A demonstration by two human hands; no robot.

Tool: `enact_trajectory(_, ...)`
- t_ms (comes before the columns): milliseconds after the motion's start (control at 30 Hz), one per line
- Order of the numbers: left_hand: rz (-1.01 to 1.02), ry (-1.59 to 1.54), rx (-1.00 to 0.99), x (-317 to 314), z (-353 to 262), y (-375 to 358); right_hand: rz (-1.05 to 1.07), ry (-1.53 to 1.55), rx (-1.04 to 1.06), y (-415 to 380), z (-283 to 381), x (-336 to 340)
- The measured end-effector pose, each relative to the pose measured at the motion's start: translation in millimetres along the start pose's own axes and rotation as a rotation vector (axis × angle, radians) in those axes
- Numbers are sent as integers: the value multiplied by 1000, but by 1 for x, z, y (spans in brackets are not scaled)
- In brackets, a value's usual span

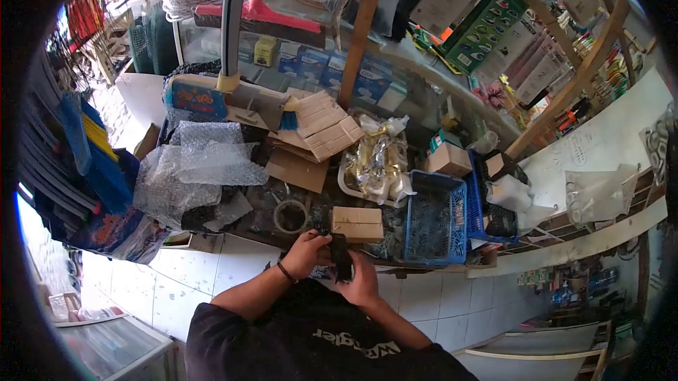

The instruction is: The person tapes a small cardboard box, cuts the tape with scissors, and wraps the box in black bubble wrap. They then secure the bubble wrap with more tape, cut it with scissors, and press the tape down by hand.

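My left hand (302, 257), with a dark band at the wrist, is closed on one side of a black oblong object (341, 257). On the other side, my right hand (361, 279) grips the lower part of the same object. Its exact kind is too dark to make out, and fingers cover part of it. Just beyond it sits a closed brown cardboard box (357, 224) at the counter's near edge. A roll of clear tape (290, 216) lies to the left of that box.
Blue plastic baskets (436, 259) stand to the right. Behind the box, a white tray (343, 185) holds plastic-wrapped shiny pieces. Bubble wrap (201, 162) and flattened cardboard (296, 171) cover the left. Behind stands a glass display case (417, 74), with a wooden post (364, 28) in front.
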State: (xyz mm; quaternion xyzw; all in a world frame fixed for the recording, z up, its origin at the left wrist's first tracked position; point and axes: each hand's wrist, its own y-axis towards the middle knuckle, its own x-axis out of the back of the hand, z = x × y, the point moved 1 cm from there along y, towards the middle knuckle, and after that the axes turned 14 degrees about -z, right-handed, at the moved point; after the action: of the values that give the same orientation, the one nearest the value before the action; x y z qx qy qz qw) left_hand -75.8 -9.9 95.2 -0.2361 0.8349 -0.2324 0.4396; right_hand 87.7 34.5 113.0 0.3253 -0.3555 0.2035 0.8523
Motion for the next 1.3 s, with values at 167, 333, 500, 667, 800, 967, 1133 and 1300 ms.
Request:
enact_trajectory(167, 16, -7, 31, 2, 45, -20, -117, 169, -123, -46, -6, 26)
enact_trajectory(333, 17, 148, 6, 10, 75, -54, -98, 293, -250, -96, -13, 42)
enact_trajectory(500, -57, 21, -155, 54, 112, -56, 25, 391, -298, -122, -28, 30)
enact_trajectory(667, -34, 552, -659, 95, 127, -36, 124, 368, -278, -146, -37, -3)
enact_trajectory(800, 235, 649, -645, 49, 93, -46, 223, 428, -359, -152, -23, 9)
enact_trajectory(967, 479, 865, -494, 53, 91, -14, 152, 513, -585, -176, -38, 17)
enact_trajectory(1133, 436, 657, -508, 54, 91, -14, 71, 583, -837, -179, -38, 13)
enact_trajectory(1300, 540, 444, -562, 76, 58, -26, -20, 714, -906, -164, -2, -5)
